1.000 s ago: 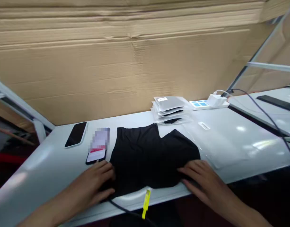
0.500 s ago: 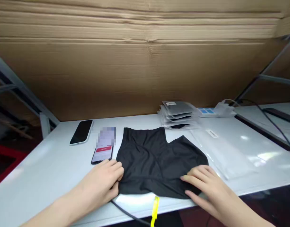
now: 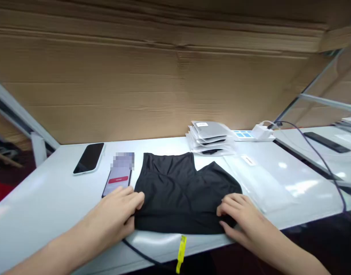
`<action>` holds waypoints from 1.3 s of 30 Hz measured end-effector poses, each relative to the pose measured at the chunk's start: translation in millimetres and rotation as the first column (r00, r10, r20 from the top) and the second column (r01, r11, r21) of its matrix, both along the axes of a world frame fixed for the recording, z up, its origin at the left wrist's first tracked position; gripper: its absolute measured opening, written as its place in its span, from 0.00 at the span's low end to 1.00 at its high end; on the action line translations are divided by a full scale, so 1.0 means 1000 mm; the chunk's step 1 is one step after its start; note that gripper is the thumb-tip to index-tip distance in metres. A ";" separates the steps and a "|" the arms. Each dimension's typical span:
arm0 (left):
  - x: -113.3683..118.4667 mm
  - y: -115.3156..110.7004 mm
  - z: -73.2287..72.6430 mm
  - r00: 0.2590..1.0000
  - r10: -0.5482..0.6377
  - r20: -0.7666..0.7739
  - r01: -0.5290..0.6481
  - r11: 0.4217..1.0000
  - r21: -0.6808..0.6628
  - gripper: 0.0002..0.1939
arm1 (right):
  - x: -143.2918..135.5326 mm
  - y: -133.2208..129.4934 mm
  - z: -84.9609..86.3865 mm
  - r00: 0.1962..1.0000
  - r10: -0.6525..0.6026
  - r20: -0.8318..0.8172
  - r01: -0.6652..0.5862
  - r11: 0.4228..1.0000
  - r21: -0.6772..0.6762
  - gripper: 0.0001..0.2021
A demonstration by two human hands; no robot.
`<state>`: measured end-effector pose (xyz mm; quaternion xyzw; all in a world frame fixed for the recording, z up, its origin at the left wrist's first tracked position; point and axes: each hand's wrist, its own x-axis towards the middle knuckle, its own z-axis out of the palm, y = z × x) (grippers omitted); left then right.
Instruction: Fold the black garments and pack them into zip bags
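Note:
A pair of black shorts (image 3: 175, 191) lies flat in front of me, its waistband along the table's near edge and its legs pointing away, the right one angled outward. My left hand (image 3: 120, 210) is closed on the left end of the waistband, fingers curled over the edge. At the other end, my right hand (image 3: 238, 217) has its fingers bent and its thumb low, gripping the cloth by the right corner. Its fingertips are partly hidden against the fabric.
Behind the left hand lie a lit phone (image 3: 118, 179) and a dark-screened phone (image 3: 89, 158). A stack of bagged garments (image 3: 211, 137) stands at the back, near a power strip (image 3: 244, 135). Clear plastic bags (image 3: 264, 187) lie right. A yellow-tagged cable (image 3: 181, 252) hangs in front.
The camera view has shifted slightly. The near edge of the shorts looks straighter and smoother, and the right hand's fingers are more curled in at the corner.

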<state>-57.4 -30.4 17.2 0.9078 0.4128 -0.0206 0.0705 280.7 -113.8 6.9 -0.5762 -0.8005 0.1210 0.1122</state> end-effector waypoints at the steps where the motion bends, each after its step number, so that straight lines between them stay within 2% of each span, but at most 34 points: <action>1: 0.000 0.001 0.002 1.000 0.006 -0.008 -0.006 1.000 0.008 0.12 | 0.000 0.001 0.000 1.000 -0.009 0.009 0.009 1.000 -0.006 0.09; 6: 0.002 0.006 0.010 1.000 -0.029 -0.003 0.029 0.999 0.014 0.12 | -0.003 0.006 0.000 0.998 0.017 0.059 -0.019 0.999 0.029 0.10; 10: 0.003 0.007 0.017 0.999 -0.049 -0.018 0.050 0.996 0.070 0.11 | -0.005 0.007 0.003 0.995 0.054 0.078 -0.060 0.996 0.068 0.10; 14: 0.000 0.009 0.022 0.998 -0.055 -0.044 0.060 0.991 0.123 0.09 | 0.001 0.007 0.009 0.992 0.050 0.119 -0.055 0.998 0.033 0.11; 18: -0.008 0.011 0.018 0.997 -0.079 0.005 0.077 0.985 0.153 0.08 | 0.007 0.009 0.011 0.989 0.033 0.145 -0.029 0.999 -0.035 0.10; 22: -0.014 0.013 0.013 0.995 -0.088 0.051 0.080 0.986 0.149 0.07 | 0.004 0.010 0.009 0.987 0.010 0.161 -0.003 0.999 -0.043 0.10; 28: -0.021 0.014 0.015 0.990 -0.064 0.127 0.049 0.991 0.121 0.07 | 0.006 0.010 0.018 0.988 0.036 0.147 -0.028 0.998 -0.058 0.11; 34: -0.024 0.015 0.013 0.981 -0.127 0.149 0.100 0.979 0.180 0.06 | 0.017 0.012 0.022 0.980 0.104 0.170 -0.085 0.989 -0.119 0.07; 39: -0.024 0.013 0.010 0.973 -0.176 0.152 0.142 0.968 0.207 0.06 | 0.011 0.013 0.019 0.977 0.054 0.208 -0.036 0.995 -0.092 0.09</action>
